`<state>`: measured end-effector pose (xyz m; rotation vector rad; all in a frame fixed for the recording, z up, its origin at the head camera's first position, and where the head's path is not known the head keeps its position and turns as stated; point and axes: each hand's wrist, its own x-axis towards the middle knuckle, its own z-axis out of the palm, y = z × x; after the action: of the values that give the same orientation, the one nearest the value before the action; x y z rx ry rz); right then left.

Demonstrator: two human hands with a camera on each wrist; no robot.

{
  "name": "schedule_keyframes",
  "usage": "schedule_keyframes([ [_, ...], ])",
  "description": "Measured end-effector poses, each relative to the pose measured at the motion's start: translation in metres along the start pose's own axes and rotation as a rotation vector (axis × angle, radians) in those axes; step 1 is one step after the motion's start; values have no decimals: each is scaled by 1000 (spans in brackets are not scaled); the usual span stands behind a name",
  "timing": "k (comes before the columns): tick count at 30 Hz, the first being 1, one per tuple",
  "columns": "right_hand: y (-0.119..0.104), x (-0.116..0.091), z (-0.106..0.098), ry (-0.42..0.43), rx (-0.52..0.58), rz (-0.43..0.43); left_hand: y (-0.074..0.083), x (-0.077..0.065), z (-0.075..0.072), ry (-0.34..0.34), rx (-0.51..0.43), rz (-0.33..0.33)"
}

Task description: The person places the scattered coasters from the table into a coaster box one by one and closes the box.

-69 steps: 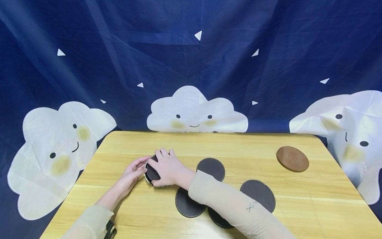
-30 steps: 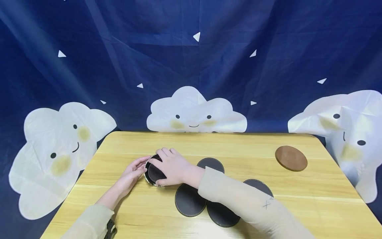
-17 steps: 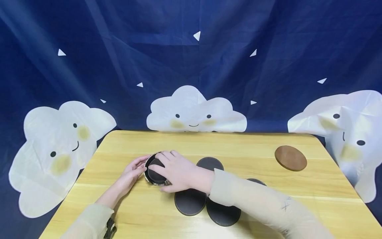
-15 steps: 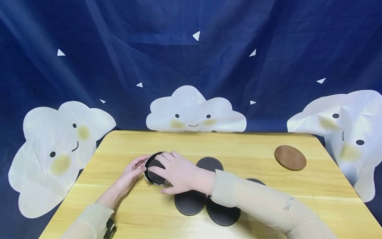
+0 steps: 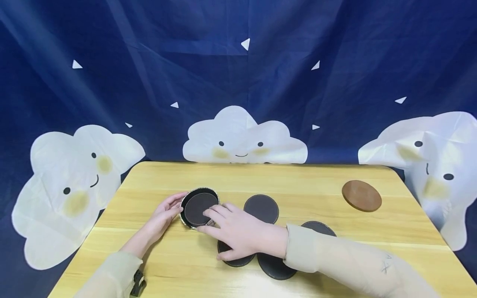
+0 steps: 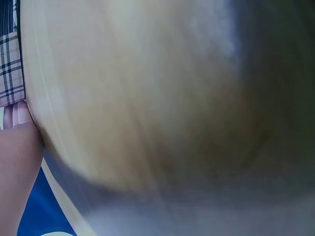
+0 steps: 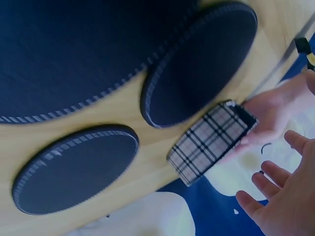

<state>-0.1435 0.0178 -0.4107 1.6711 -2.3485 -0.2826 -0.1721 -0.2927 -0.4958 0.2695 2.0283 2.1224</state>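
A round, shallow coaster holder (image 5: 201, 190) stands on the left of the table, its outer wall in a black-and-white plaid (image 7: 211, 142). One dark round coaster (image 5: 197, 209) lies inside it. My left hand (image 5: 164, 217) holds the holder's left side, thumb in front and fingers behind. In the left wrist view only part of that hand (image 6: 17, 162) shows beside the plaid wall. My right hand (image 5: 242, 231) is at the holder's right rim with fingers spread and nothing in its grasp. The right wrist view shows its fingers (image 7: 266, 191) apart and loosely bent.
Right of the holder lie several dark coasters: a back one (image 5: 261, 209), a front-left one (image 5: 236, 257) partly under my right hand, a front one (image 5: 277, 267), and one (image 5: 318, 227) half behind my sleeve. A brown round coaster (image 5: 361, 195) lies at the back right.
My right hand has drawn back from inside the holder toward the right and front, leaving a dark coaster there in fuller view. The left hand has stayed on the holder.
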Motion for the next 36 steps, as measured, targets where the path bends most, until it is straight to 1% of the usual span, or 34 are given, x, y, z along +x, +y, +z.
schedule_keyframes([
  [2,-3,-6,4,5,-11,-9,0,0,1,4,2,-8],
  [9,-10,-26,14,71,-13,-49,0,-1,1,17,6,-20],
  [13,-12,-33,18,67,-8,-64,0,-2,1,22,5,-19],
  [28,-12,-48,46,114,24,-66,-2,1,0,23,10,-15],
  [36,-12,-51,57,114,45,-62,0,2,0,10,4,-12],
])
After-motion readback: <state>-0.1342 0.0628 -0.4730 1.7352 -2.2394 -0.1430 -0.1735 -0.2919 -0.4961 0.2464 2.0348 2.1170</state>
